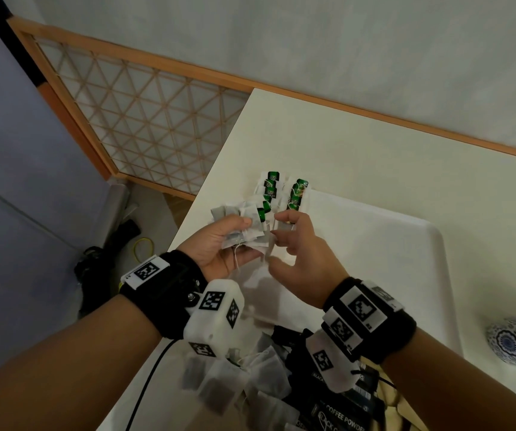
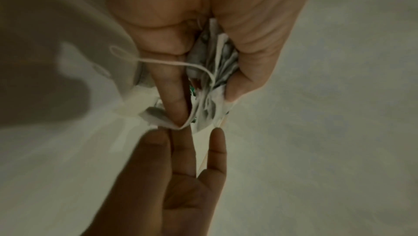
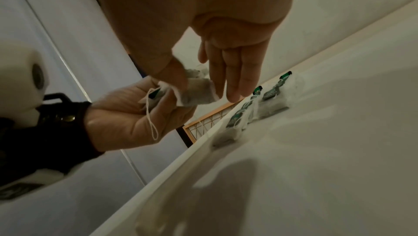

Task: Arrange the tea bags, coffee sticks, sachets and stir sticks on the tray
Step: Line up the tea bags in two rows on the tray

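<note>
My left hand [image 1: 234, 234] grips a bunch of white tea bags [image 1: 244, 227] above the tray's left edge; a loose string [image 2: 158, 62] hangs from the bunch [image 2: 217, 64]. Thumb and forefinger of my right hand [image 1: 276, 237] pinch one tea bag [image 3: 196, 93] at the edge of that bunch, with the other fingers straight. Two short rows of tea bags with green tags [image 1: 270, 188] [image 1: 297, 194] lie in the far left corner of the white tray [image 1: 374, 244], also visible in the right wrist view [image 3: 248, 113].
Near me, under my wrists, lies a heap of loose tea bags [image 1: 250, 377] and black coffee sticks [image 1: 340, 415]. A blue patterned cup [image 1: 511, 340] stands at the right beyond the tray. The white table [image 1: 343, 144] ends at the left; cables lie on the floor [image 1: 141, 247].
</note>
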